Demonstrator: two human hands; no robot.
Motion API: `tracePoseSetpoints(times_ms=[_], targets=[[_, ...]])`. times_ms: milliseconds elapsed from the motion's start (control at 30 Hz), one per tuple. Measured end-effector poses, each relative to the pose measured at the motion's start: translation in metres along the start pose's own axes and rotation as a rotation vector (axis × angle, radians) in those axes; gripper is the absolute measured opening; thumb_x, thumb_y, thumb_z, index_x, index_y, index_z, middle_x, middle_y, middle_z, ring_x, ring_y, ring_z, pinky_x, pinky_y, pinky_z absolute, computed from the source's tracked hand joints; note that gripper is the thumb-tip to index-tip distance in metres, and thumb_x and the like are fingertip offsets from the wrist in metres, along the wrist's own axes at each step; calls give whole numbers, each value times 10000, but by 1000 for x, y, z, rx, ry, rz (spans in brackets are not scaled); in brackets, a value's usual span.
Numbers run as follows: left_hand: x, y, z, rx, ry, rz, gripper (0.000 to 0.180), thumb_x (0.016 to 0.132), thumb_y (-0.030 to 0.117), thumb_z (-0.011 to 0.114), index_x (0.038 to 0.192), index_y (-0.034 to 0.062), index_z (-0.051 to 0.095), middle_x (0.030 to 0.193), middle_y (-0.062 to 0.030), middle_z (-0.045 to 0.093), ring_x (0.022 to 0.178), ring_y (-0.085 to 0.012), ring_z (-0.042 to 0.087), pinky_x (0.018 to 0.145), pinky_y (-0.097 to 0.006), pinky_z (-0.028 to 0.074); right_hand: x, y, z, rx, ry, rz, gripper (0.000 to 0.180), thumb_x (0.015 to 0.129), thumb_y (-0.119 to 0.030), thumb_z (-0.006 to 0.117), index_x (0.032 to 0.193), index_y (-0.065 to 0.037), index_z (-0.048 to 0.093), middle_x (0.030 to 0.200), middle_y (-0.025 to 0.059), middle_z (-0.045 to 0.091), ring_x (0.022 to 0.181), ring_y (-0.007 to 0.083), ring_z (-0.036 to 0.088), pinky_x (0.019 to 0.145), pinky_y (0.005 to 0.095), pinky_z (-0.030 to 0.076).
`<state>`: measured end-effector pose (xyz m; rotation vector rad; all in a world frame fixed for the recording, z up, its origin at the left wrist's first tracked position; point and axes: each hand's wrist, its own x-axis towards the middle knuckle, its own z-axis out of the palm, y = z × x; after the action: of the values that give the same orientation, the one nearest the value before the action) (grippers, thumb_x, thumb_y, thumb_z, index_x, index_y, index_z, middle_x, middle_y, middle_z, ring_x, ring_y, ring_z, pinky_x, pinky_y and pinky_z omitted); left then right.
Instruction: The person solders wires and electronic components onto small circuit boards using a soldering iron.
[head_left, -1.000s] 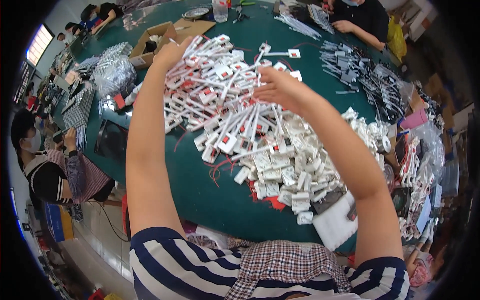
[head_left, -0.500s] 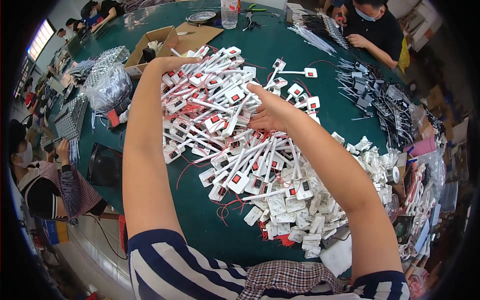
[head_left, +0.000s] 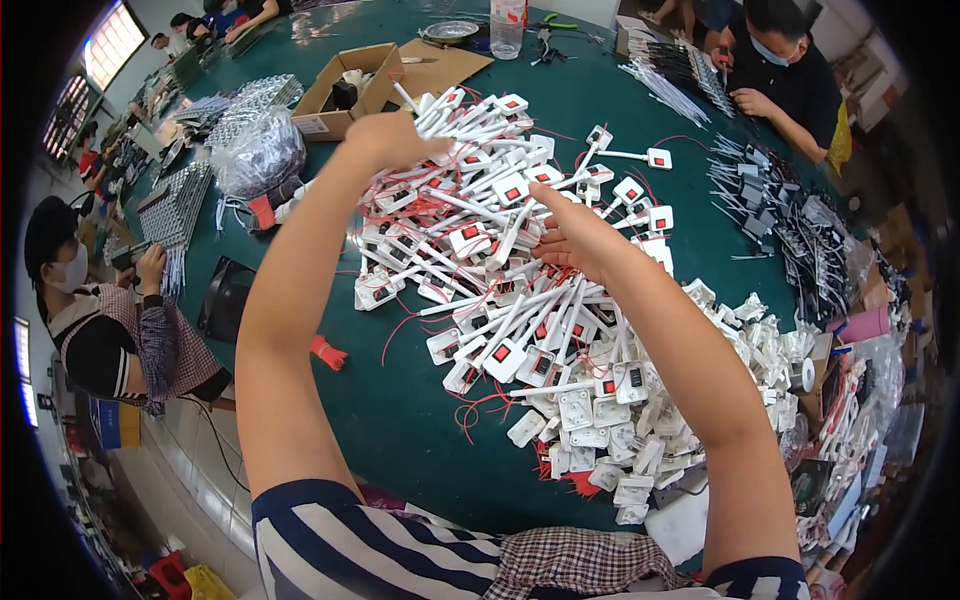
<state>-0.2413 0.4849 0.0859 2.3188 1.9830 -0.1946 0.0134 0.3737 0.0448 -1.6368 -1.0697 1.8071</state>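
From where I watch, the step in hand looks like sorting or gathering within the heap of white plastic switch parts with red buttons, long white stems and thin red wires (head_left: 520, 300) spread over the dark green round table (head_left: 400, 420); nearest me, both bare forearms rise from striped sleeves at the lower edge and stretch well out over that heap; the right hand (head_left: 575, 235) sits palm-down with its fingers (head_left: 545, 200) loosely spread, fingertips resting on the stems just under and ahead of them, and I cannot tell whether anything is actually pinched; farther out, the left hand (head_left: 385, 138) is curled into a closed grip, and a bundle of white stems (head_left: 425, 105) fans out just beyond its knuckles, so I judge it is holding that bunch; the next move, I would say, calls for a careful lift so the tangled wires do not drag neighbours along; just past the left fingers stands an open brown cardboard box (head_left: 350, 85); well beyond the right fingertips a seated person in dark clothing (head_left: 790, 80) works at rows of dark parts (head_left: 790, 230).
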Motion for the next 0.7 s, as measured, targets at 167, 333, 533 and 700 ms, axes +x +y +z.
tracePoseSetpoints(times_ms=[167,333,533,700], targets=[[-52,41,4,1,102,87,792,800,699,506,1104,-26,606,1004,-196,677,911,-329,671,778,-424,519,-4,3,1,-8,15,-42,1058,781,-657,613,1413,103,234,1348,290,361,1117,346,548,961,392,430],[-64,49,2,-85,167,142,693,825,670,505,1019,19,642,960,-204,671,928,-330,661,790,-430,515,2,10,-3,17,39,-27,976,800,-633,609,1366,97,294,1230,203,456,999,282,590,872,362,450],[7,7,-26,-326,-2,-58,709,890,664,415,1017,15,672,1096,-223,647,991,-322,644,831,-444,501,7,10,-3,-18,59,0,976,791,-651,602,1343,102,316,1193,205,488,982,265,597,840,338,461],[52,11,21,-204,-37,-203,886,809,811,305,1105,75,700,1178,-139,649,1088,-302,614,921,-421,439,11,7,-2,-44,39,21,988,784,-671,593,1340,101,327,1198,215,484,993,261,593,836,343,466]])
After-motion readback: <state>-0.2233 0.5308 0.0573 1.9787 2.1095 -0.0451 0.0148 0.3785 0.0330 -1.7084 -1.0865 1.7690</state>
